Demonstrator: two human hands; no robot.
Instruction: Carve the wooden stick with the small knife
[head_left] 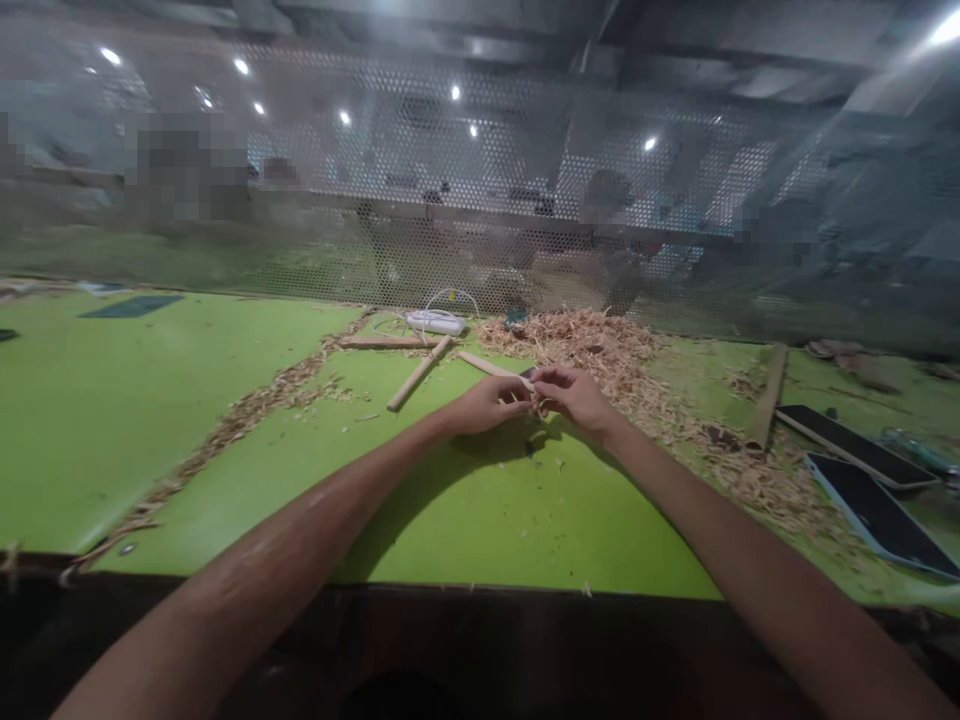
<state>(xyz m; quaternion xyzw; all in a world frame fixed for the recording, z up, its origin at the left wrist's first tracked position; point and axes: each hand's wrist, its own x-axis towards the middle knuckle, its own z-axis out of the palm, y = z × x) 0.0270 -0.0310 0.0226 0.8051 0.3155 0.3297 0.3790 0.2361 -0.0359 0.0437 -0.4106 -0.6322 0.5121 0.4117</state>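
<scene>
Over the middle of the green tabletop [465, 530], my two hands come together fingertip to fingertip. My left hand [487, 402] is closed by the near end of a slim pale wooden stick [484, 364], which slants away to the upper left and seems to be in its grip. My right hand [576, 398] is pinched closed at the same end; its fingers hide what they hold. A small dark piece [528, 373] shows between the hands, too small to name. Curled shavings hang just below the fingertips.
Wood shavings [592, 335] are heaped behind my hands and trail right. Another wooden stick [420, 375] lies left, near a white power strip [435, 322]. Two phones [877, 515] and a brown strip [768, 400] lie right. A perforated screen [480, 230] stands behind.
</scene>
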